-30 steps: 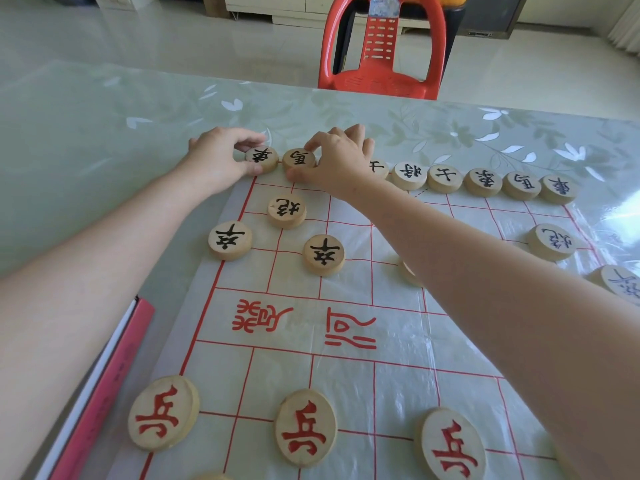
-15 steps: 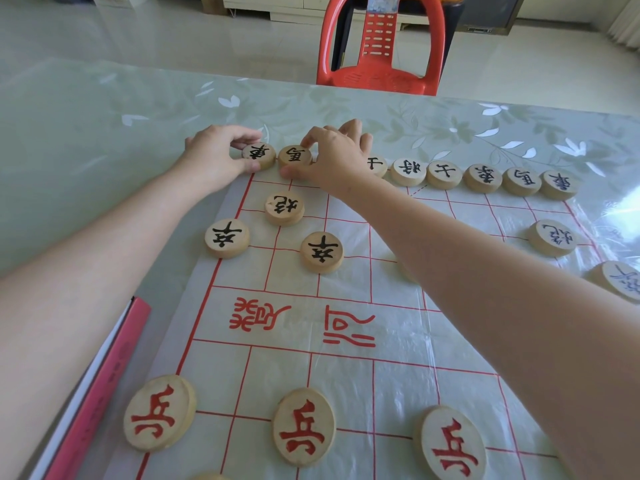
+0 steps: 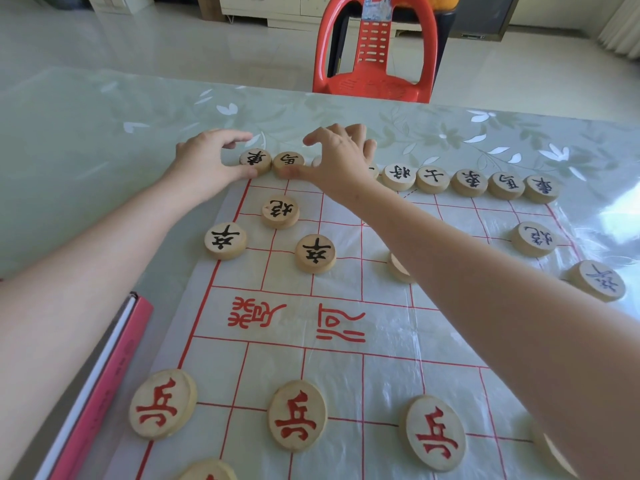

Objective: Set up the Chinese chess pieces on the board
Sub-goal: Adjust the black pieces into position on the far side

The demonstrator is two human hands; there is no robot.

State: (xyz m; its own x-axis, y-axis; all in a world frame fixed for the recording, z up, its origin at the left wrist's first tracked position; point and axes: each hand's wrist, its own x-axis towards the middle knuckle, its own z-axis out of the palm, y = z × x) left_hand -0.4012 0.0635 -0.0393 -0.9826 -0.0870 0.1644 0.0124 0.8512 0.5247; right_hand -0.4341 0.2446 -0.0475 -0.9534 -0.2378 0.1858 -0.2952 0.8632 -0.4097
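- At the far left corner of the board [image 3: 311,323], on its outer line: chariot piece [image 3: 258,159], flat, black character up.
- Around it, left hand [image 3: 204,161]: thumb against the near rim, fingers curled in an arch over the far side. Fingertip contact with the wood impossible to tell.
- Just beside the chariot piece, on the same far line: horse piece [image 3: 289,161], rims touching or very nearly so.
- Over the horse piece, right hand [image 3: 337,161]: thumb laid against the near rim, forefinger hooked above the far side, other fingers bent down behind. Another piece mostly hidden under the palm.
- Farther right along that line: five back-row pieces [image 3: 469,182], side by side, close together.
- One row nearer: cannon piece [image 3: 280,211] on the left, second cannon piece [image 3: 533,239] well apart on the right.
- Nearer again: two black soldier pieces [image 3: 315,253] on the left, another at the right edge.
- Across the river lettering, near the bottom: three red soldier pieces [image 3: 297,415], evenly spread.
- Left of the board, on the table [image 3: 86,133]: pink book [image 3: 100,393], lying flat.
- Beyond the table: red chair [image 3: 375,53].
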